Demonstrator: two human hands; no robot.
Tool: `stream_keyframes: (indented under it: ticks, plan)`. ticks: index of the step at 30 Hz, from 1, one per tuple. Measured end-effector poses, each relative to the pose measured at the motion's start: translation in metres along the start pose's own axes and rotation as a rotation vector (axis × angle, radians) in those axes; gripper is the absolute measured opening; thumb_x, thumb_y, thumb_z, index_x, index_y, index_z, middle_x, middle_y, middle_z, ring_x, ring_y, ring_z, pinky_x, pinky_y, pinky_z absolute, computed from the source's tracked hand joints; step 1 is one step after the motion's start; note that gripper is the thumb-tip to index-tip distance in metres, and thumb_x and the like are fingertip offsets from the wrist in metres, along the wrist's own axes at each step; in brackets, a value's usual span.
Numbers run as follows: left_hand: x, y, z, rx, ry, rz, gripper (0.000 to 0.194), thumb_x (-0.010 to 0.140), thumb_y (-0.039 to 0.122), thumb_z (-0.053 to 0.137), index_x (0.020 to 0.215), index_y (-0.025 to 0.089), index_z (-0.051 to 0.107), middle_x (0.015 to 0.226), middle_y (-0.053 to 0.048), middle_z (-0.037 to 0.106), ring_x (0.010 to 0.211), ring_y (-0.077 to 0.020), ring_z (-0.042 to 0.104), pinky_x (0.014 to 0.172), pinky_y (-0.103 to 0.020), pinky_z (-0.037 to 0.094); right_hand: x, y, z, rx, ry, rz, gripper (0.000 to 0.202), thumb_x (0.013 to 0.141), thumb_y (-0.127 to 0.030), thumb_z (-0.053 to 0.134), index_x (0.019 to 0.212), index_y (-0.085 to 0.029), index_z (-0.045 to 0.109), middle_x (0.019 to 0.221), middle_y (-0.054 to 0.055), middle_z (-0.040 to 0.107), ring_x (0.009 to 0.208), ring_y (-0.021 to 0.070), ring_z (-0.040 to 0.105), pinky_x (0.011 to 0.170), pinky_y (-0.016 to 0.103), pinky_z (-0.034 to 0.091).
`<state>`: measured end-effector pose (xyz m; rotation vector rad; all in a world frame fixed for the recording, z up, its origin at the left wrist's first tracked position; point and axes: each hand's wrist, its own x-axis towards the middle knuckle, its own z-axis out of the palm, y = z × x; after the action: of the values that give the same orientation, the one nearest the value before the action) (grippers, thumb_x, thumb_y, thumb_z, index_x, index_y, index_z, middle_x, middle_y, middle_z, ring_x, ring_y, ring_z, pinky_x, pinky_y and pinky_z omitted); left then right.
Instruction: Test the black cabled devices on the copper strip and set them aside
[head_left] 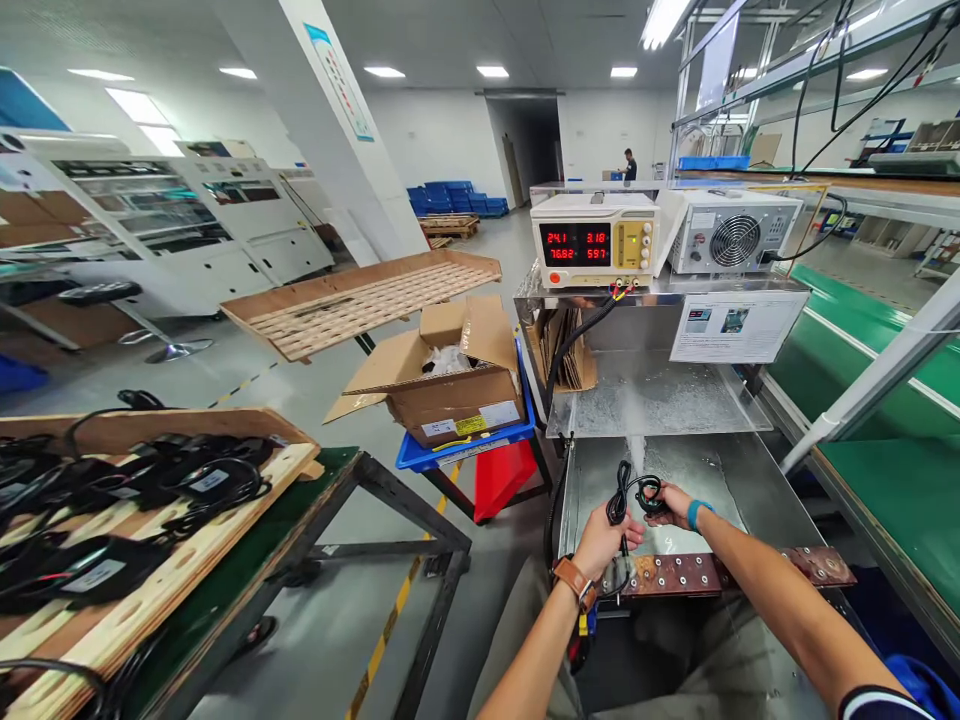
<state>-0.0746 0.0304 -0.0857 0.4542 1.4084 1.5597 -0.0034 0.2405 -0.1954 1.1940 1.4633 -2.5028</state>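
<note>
- At 5 o'clock in the view, a left hand (604, 538), with a brown-strapped watch (576, 583) at the wrist, closes around a bundled black cable (622, 490).
- At 4 o'clock, the right hand (670, 506), wearing a blue wristband (695, 514), pinches a coiled loop of black cable; whether both hands share 1 length cannot be told.
- The black cable is held above a metal surface (697, 485), just beyond a studded brown strip (679, 573) along the near edge.
- At 2 o'clock, a power supply (596, 245) shows red digits, among them 24.1 and 3.18, beside a gray unit with a fan (739, 235); a printed sheet (739, 328) hangs below them.
- Near the center, toward 6 o'clock, an open carton (457, 400) sits in a blue bin (465, 450).
- Between 8 and 9 o'clock, black devices (214, 478) with white labels and cords crowd a wooden tray (289, 465) on a green surface (289, 515).
- Between 1 and 2 o'clock, a person (630, 163) stands far back.
</note>
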Motion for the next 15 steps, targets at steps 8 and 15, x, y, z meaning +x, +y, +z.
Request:
stream_keyframes:
  ticks: [8,15]
  plan:
    - [-0.002,0.0,0.001,-0.007,-0.003,0.02,0.041,0.073,0.046,0.072,0.09,0.015,0.05,0.076,-0.009,0.069,0.062,-0.0164,0.066,0.061,-0.028,0.051,-0.005,-0.003,0.003,0.0,0.028,0.004,0.025,0.087,-0.023,0.066,0.105,-0.019,0.05,0.082,0.004,0.061,0.061,0.0212,0.065,0.058,0.037,0.059]
    - [-0.002,0.001,0.0,0.004,0.003,0.017,0.042,0.072,0.048,0.072,0.09,0.016,0.05,0.075,-0.009,0.069,0.062,-0.0174,0.067,0.059,-0.027,0.049,-0.012,-0.005,0.007,0.025,0.006,-0.012,0.019,0.088,-0.022,0.064,0.102,-0.017,0.052,0.082,0.005,0.061,0.063,0.0194,0.063,0.064,0.039,0.06]
